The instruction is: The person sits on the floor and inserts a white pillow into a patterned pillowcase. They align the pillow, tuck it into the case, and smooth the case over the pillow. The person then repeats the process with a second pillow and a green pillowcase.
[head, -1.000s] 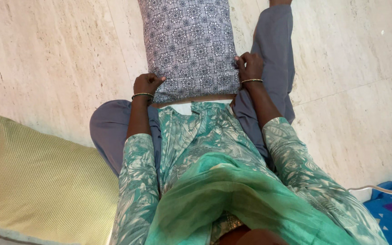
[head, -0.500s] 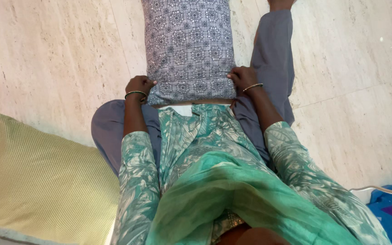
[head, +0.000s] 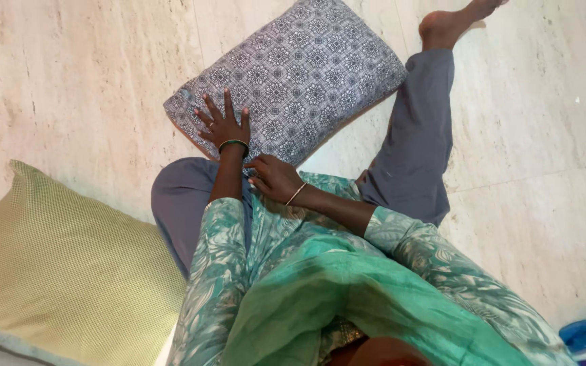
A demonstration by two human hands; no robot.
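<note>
Head view: left hand (head: 224, 127) spread flat on patterned pillow (head: 293, 74), right hand (head: 274, 179) pinching its near edge (pale stone floor (head: 76, 81)).

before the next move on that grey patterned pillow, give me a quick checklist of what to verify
1. Left hand on the grey patterned pillow: ok, it lies flat with fingers spread on the near corner.
2. Right hand at the pillow's near edge: cannot tell whether it grips fabric; its fingers are curled by the left wrist.
3. Pillow resting on the marble floor: ok, it lies at an angle beside the outstretched leg.
4. Cover opening closed: cannot tell, that edge is hidden by the hands.
5. Yellow-green pillow apart from the hands: ok, it lies to the person's left, untouched.
</note>
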